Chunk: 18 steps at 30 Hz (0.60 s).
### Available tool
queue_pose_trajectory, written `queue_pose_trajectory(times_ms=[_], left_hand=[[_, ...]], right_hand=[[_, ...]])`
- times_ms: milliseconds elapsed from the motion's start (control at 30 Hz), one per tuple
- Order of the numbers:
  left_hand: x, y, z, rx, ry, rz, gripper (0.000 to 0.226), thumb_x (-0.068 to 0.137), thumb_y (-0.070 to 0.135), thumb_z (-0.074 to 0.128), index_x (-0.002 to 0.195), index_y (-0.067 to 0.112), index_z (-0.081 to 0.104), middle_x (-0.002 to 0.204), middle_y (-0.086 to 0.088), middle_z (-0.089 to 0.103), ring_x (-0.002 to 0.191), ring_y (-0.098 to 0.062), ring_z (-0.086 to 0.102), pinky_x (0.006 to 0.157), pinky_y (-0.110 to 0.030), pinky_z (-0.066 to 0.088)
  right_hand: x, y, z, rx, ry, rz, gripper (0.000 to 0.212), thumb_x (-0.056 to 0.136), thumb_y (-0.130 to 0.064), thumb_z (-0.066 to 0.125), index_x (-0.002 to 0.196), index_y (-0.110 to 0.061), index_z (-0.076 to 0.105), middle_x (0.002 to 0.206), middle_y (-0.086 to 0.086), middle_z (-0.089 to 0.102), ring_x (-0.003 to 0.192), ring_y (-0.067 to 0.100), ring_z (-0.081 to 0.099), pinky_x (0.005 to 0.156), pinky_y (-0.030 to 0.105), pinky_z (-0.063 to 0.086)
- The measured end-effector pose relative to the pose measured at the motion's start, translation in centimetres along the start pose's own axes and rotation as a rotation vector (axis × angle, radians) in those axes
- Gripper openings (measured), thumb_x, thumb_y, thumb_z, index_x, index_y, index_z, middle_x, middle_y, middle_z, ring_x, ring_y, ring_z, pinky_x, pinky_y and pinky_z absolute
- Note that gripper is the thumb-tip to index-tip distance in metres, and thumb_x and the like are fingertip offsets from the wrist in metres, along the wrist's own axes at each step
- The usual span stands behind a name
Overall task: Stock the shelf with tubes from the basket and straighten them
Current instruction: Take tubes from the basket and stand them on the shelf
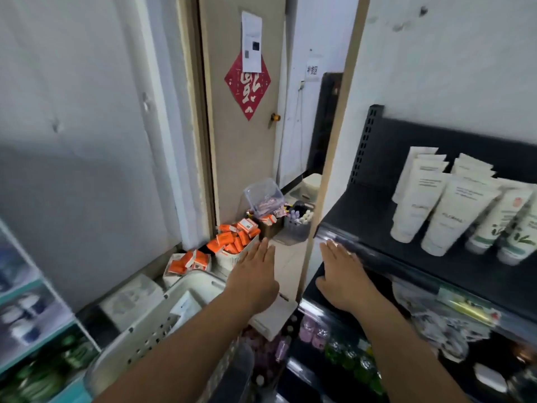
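Several white tubes (430, 205) stand cap-down in rows on the black shelf (366, 216) at the right, with green-printed tubes (505, 228) beside them. A pale plastic basket (162, 321) sits at the lower left, below my arms. My left hand (252, 274) hovers flat with straight fingers over the floor gap, left of the shelf, holding nothing. My right hand (343, 271) is flat too, fingers straight, with the fingertips at the shelf's front edge rail. Neither hand touches a tube.
Orange boxes (232, 239) fill a small white bin on the floor by the door. A clear bin and dark containers stand behind them. Lower shelf levels hold packets and green and purple items (348, 356). A teal shelf (35, 315) is at the left.
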<state>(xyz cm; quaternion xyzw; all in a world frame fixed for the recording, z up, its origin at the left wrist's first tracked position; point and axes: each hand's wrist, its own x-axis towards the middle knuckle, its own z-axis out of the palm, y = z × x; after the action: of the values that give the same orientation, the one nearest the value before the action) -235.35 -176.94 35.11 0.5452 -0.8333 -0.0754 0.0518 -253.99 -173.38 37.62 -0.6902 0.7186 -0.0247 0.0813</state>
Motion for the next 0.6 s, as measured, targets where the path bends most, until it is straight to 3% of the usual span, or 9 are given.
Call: queue_pose_trajectory(times_ms=[600], left_hand=[[-11.6, -18.3, 6.0, -0.167, -0.092, -0.564, 0.074, 0.095, 0.025, 0.041, 0.155, 0.013, -0.001, 0.162, -0.005, -0.009, 0.150, -0.020, -0.006, 0.122, -0.038, 0.001]], right_hand=[[6.3, -17.5, 9.1, -0.101, -0.220, -0.498, 0.075, 0.099, -0.030, 0.043, 0.156, -0.012, -0.001, 0.164, 0.007, -0.004, 0.151, 0.026, -0.001, 0.122, 0.044, 0.005]])
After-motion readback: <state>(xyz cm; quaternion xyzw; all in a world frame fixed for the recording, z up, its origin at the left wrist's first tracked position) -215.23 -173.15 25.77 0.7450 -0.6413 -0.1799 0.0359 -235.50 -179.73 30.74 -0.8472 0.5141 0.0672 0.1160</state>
